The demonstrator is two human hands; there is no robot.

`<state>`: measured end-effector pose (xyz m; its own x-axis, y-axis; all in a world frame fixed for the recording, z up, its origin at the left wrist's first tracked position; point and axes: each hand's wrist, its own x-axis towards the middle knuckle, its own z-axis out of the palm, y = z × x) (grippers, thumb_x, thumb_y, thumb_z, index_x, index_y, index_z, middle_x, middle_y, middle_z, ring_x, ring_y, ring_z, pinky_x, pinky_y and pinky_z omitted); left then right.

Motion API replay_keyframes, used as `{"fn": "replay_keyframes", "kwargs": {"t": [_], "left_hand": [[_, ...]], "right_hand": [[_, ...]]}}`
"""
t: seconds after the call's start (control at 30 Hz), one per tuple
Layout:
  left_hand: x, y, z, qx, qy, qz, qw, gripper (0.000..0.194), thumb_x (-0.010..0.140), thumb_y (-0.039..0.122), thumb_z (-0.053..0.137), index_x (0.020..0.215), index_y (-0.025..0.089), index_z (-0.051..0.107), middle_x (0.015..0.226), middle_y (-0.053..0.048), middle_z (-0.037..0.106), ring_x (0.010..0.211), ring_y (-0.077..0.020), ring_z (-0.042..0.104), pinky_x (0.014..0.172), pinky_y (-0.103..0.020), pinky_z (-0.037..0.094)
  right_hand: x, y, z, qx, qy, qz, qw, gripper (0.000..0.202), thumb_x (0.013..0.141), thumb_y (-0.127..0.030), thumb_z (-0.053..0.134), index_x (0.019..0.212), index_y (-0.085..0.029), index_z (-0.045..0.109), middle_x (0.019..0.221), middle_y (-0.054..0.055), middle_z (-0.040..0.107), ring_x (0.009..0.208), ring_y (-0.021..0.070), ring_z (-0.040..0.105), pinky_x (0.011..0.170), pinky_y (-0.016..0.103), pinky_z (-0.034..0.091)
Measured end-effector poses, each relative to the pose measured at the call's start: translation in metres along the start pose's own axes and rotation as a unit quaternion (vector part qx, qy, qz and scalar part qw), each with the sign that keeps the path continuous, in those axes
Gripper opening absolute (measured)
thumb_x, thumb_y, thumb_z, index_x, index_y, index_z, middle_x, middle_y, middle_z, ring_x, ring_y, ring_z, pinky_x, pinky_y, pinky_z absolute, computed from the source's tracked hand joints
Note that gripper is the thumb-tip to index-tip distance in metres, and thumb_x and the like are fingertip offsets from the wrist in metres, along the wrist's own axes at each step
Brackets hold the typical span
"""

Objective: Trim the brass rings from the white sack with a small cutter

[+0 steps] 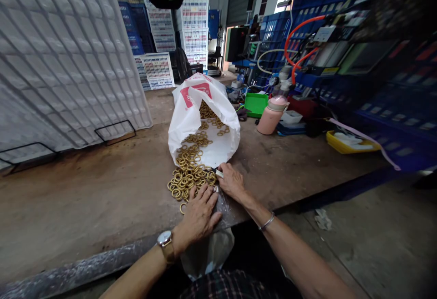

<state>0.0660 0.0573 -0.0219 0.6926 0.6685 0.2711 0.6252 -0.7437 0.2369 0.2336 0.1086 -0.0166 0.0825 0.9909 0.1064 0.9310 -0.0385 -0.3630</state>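
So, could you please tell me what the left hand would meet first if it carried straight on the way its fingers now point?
The left hand would first meet the gold-coloured rings right ahead, perhaps touching them now; the white bag seems to lie beyond, though depth is unclear.

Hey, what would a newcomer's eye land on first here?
Probably the white bag lying open on the worktable, brassy rings spilled from its mouth. The left hand lies at the rings' near side, and the right hand holds a small item by the bag's lip. Farther right, a pink bottle stands beside a green tray.
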Motion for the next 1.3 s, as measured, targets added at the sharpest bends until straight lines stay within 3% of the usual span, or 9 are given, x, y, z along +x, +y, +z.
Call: {"fn": "replay_keyframes", "kwargs": {"t": [0.23,0.4,0.5,0.63,0.73,0.83,0.93,1.13,1.3], "left_hand": [[-0.005,-0.012,-0.011,0.004,0.056,-0.044,0.997,0.03,0.083,0.026,0.05,0.112,0.017,0.052,0.121,-0.012,0.052,0.12,-0.0279,0.038,0.101,-0.051,0.022],[-0.008,-0.004,-0.016,-0.083,0.19,-0.089,0.974,0.025,0.084,0.02,0.047,0.107,0.017,0.053,0.106,-0.01,0.057,0.106,-0.0244,0.047,0.093,-0.045,0.034],[-0.006,0.01,-0.016,-0.236,0.225,-0.201,0.924,0.023,0.085,0.026,0.044,0.104,0.017,0.053,0.086,-0.006,0.057,0.081,-0.0184,0.054,0.075,-0.034,0.043],[-0.003,0.026,-0.019,-0.442,0.18,-0.335,0.812,0.029,0.085,0.037,0.042,0.104,0.016,0.05,0.068,0.001,0.051,0.054,-0.0119,0.047,0.051,-0.023,0.039],[-0.003,0.03,-0.022,-0.531,0.144,-0.36,0.753,0.032,0.083,0.043,0.045,0.097,0.015,0.052,0.061,0.003,0.048,0.048,-0.0097,0.043,0.044,-0.02,0.035],[-0.008,0.03,-0.024,-0.565,0.143,-0.365,0.726,0.032,0.081,0.045,0.048,0.082,0.014,0.054,0.058,0.004,0.047,0.045,-0.0076,0.04,0.043,-0.019,0.033],[-0.015,0.029,-0.022,-0.537,0.171,-0.367,0.74,0.029,0.082,0.043,0.048,0.079,0.015,0.055,0.055,0.004,0.045,0.044,-0.0079,0.04,0.043,-0.019,0.033],[-0.03,0.021,-0.013,-0.36,0.245,-0.276,0.857,0.019,0.083,0.029,0.048,0.088,0.018,0.062,0.076,-0.003,0.062,0.069,-0.0155,0.056,0.065,-0.027,0.045],[-0.035,0.016,-0.012,-0.324,0.263,-0.247,0.874,0.02,0.083,0.025,0.046,0.092,0.018,0.063,0.084,-0.005,0.066,0.074,-0.0173,0.059,0.074,-0.032,0.047]], "right_hand": [[-0.008,0.009,0.01,0.078,0.071,-0.025,0.994,0.018,0.072,-0.013,0.049,0.088,-0.019,0.053,0.079,0.002,0.061,0.07,0.016,0.054,0.06,0.025,0.031],[-0.018,0.012,0.013,0.229,0.143,-0.054,0.961,0.012,0.077,-0.02,0.044,0.084,-0.018,0.053,0.078,0.003,0.06,0.072,0.016,0.055,0.065,0.025,0.038],[-0.03,0.005,0.013,0.27,0.155,-0.067,0.948,0.012,0.079,-0.025,0.045,0.085,-0.019,0.053,0.079,0.002,0.06,0.073,0.016,0.056,0.067,0.025,0.04],[-0.05,-0.013,0.011,0.318,0.142,-0.104,0.932,0.01,0.08,-0.024,0.047,0.086,-0.02,0.053,0.08,0.002,0.06,0.074,0.0145,0.056,0.067,0.023,0.042],[-0.062,-0.025,0.007,0.342,0.122,-0.141,0.921,0.008,0.08,-0.021,0.047,0.085,-0.02,0.053,0.078,0.001,0.059,0.072,0.0134,0.055,0.066,0.022,0.042],[-0.068,-0.035,0.002,0.361,0.1,-0.155,0.914,0.008,0.08,-0.023,0.048,0.084,-0.019,0.054,0.074,0.0,0.057,0.067,0.0123,0.053,0.062,0.021,0.041],[-0.07,-0.042,-0.004,0.389,0.066,-0.13,0.91,0.013,0.083,-0.029,0.046,0.082,-0.018,0.053,0.07,-0.001,0.055,0.063,0.0111,0.051,0.06,0.021,0.04],[-0.07,-0.048,-0.007,0.441,-0.04,-0.05,0.895,0.026,0.086,-0.041,0.042,0.078,-0.018,0.053,0.062,-0.003,0.049,0.058,0.01,0.045,0.055,0.02,0.037],[-0.071,-0.05,-0.001,0.478,-0.094,-0.047,0.872,0.031,0.086,-0.043,0.042,0.068,-0.017,0.05,0.054,-0.004,0.046,0.051,0.0088,0.041,0.05,0.021,0.033]]}}
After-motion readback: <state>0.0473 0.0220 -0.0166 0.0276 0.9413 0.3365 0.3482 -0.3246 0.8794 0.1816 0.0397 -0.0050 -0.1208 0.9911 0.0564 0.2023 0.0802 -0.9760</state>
